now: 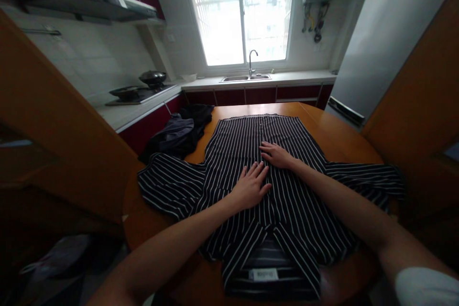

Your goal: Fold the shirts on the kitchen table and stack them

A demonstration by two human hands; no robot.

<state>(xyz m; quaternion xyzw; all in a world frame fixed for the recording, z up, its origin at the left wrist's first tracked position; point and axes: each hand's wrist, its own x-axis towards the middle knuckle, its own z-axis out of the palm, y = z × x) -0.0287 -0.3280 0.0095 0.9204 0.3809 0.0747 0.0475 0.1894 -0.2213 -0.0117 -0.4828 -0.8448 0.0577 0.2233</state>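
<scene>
— From the head view: where does the striped shirt (283,196) lie?

— Spread on a smooth, orange-brown table (340,138), directly beneath a person's left hand (250,186) and right hand (278,155). The fingers of both rest flat and parted on the cloth, gripping nothing.

— Which way does it point?

— Its collar (298,258) lies on the near side of the fingers, its hem (258,116) beyond the fingertips, toward a bright window (222,19). The long axis runs straight from near to far, one sleeve (172,184) stretching out left of the fingers, the other sleeve (358,172) to their right.

— And the material?

— Dark fabric with narrow pale stripes, lengthwise along the body, rippled near the left fingers. The collar opens in a V above a small pale label (265,274). Farther left of the fingers, a rumpled heap of dark cloth (179,134) sits at the table's rounded edge.
</scene>
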